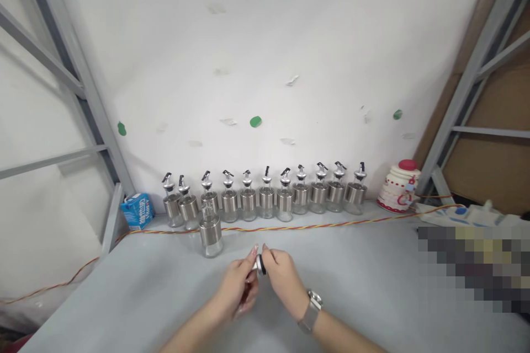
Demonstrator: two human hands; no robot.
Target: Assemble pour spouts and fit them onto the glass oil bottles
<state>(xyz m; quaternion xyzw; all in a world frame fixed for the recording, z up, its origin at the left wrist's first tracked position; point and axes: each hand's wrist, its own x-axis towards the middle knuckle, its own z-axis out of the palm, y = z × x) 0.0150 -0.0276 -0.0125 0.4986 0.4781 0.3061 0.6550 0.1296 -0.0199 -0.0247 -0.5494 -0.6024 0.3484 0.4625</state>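
My left hand (240,287) is closed around a silver and black pourer stopper (260,265), held above the grey table. My right hand (284,278), with a watch on the wrist, pinches at the stopper's black side; its fingertips partly hide that end. Beyond my left hand stands an uncapped glass bottle (211,231) with a steel sleeve, upright and apart from both hands. Behind it, a row of similar bottles (266,201) wears silver pourer tops with black flaps.
A twisted red and yellow wire (298,227) crosses the table (136,287) before the row. At the back left sits a blue box (138,211); at the right stands a white jar (398,187) with a red lid. Grey metal posts (78,77) flank the wall.
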